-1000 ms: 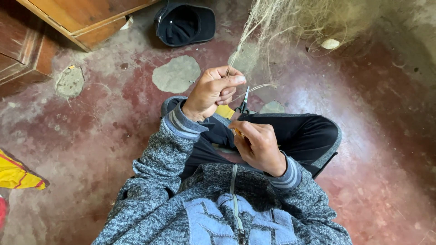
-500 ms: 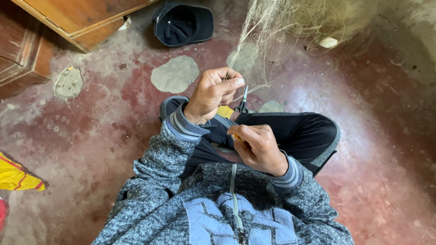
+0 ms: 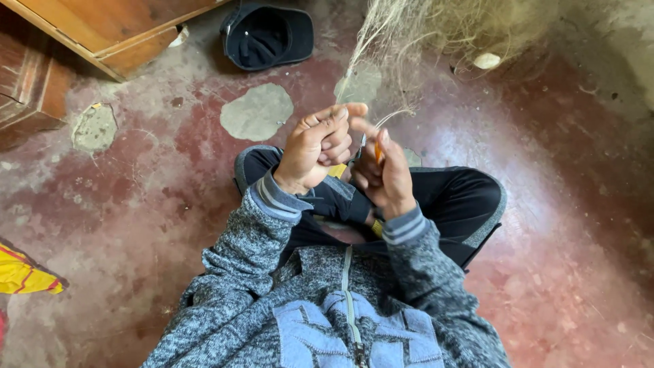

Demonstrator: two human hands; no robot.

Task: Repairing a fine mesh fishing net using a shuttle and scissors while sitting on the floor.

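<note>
I sit cross-legged on a worn red floor in a grey knitted jacket and black trousers. A pale fine fishing net [image 3: 422,34] hangs from the top of the view down to my hands. My left hand [image 3: 317,146] is closed around a bunch of its strands, thumb and forefinger pinched at the top. My right hand [image 3: 385,170] is raised beside it, fingers touching the left hand's, and grips a small orange netting tool [image 3: 377,151] with thin line running from it. Most of the tool is hidden by my fingers.
A black cap [image 3: 267,34] lies upside down on the floor ahead. Wooden furniture [image 3: 102,31] stands at the top left. A yellow and red object [image 3: 24,276] lies at the left edge. Grey patches [image 3: 257,112] mark the red floor.
My right hand has risen from my lap up to the left hand, bringing the orange tool to the pinched strands. The left hand has stayed in place on the net.
</note>
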